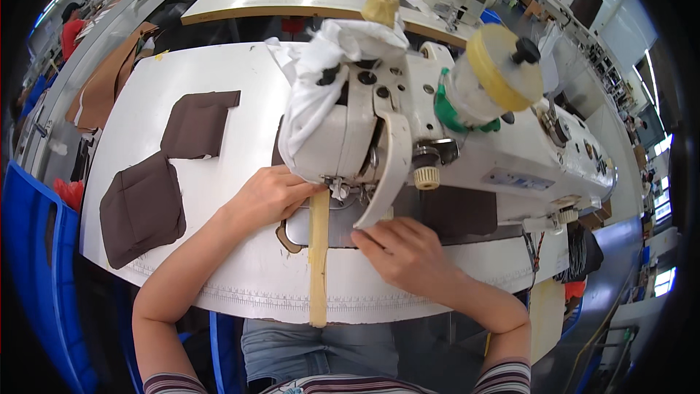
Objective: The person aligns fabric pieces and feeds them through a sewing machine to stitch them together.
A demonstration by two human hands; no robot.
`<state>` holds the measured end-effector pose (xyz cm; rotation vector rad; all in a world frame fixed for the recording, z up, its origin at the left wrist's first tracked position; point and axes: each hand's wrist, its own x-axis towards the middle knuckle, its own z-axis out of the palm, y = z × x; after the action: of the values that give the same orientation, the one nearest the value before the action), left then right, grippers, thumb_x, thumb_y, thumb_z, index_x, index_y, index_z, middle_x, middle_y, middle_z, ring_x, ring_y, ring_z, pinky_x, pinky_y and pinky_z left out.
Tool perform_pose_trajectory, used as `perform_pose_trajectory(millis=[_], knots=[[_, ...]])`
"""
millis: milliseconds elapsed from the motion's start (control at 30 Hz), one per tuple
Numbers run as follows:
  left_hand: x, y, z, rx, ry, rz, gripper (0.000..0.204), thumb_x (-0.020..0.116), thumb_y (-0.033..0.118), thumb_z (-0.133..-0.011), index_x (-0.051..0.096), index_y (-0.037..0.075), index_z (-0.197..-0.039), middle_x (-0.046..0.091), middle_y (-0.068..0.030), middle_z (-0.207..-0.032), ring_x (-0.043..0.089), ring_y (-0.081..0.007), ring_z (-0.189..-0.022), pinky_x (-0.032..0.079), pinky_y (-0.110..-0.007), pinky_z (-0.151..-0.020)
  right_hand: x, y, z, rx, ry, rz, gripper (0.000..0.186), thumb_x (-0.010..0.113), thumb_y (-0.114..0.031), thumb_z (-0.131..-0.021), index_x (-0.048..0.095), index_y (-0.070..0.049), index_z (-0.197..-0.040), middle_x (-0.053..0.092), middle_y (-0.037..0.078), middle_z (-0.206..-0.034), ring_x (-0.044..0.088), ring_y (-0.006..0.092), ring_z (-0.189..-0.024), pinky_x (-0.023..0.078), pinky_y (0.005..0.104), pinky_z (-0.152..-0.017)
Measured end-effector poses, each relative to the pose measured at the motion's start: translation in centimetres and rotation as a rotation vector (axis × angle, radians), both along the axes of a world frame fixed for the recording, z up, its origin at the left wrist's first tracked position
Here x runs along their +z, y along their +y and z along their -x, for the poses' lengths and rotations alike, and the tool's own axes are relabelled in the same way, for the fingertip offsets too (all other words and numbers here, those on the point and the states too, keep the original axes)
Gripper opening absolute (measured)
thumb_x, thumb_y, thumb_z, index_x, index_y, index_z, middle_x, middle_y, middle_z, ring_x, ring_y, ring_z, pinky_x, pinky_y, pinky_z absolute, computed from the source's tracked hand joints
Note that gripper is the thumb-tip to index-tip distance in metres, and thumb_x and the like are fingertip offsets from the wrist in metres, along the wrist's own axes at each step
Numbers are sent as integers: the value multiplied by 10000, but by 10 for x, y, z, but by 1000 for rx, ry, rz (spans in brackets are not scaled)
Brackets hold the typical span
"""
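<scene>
Hands at the sewing machine

Hands rest on both sides of the needle spot of a big white sewing machine [437, 131]. The left hand [270, 193] lies flat with its fingers stretched toward the needle, pressing down on a small brown cloth piece [286, 237] that peeks out under it. It holds nothing; it only pushes down, which looks like a way to keep the cloth from sliding. The right hand [405, 248] lies palm down just right of the needle, fingers close together, tips touching the metal plate [339, 226]. It grips nothing either and seems to steady things from that side.

A long tan strip [318, 263] runs from under the needle straight back to the person, hanging over the table [240, 87] edge. It lies between the two hands, so both can guide it.

Two dark brown cloth pieces [168, 175] wait on the table to the left, well apart from the hands. A white rag [321, 80] is tied over the machine's head, and a yellow thread spool [503, 66] sits on top
</scene>
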<state>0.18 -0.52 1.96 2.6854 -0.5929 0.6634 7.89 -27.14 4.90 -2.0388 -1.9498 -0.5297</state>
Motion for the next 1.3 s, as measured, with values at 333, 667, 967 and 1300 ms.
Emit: perform_pose_trajectory(millis=[333,667,967,1300], knots=[[-4,21,5,164,173,58,230,687,22,-753,696,83,-975,632,-86,-710,619,-306,-662,510,-372,-636,37,-94,-48,-330,180,4,270,720,-172,-802,691,-61,-1047,674,126,-1138,648,281,-1073,549,379,-876],[-32,-13,-87,709,-13,363,175,661,182,-813,662,12,-853,677,-143,-881,650,-337,-748,546,-428,-674,38,-99,-75,-261,628,79,292,766,-247,-754,747,-64,-980,692,134,-1113,648,276,-1075,523,363,-910],[-5,-4,-94,895,288,321,277,649,294,-853,629,21,-898,658,-181,-929,669,-378,-834,553,-459,-662,44,-95,-59,-471,638,-2,339,811,-128,-662,727,1,-964,695,200,-1072,657,341,-1063,515,382,-913],[75,67,15,1083,-171,360,333,630,320,-927,589,-8,-884,631,-230,-718,612,-415,-676,467,-451,-605,22,-81,-40,-541,433,-134,185,658,-54,-814,689,16,-982,692,213,-1035,685,364,-943,539,394,-809]])
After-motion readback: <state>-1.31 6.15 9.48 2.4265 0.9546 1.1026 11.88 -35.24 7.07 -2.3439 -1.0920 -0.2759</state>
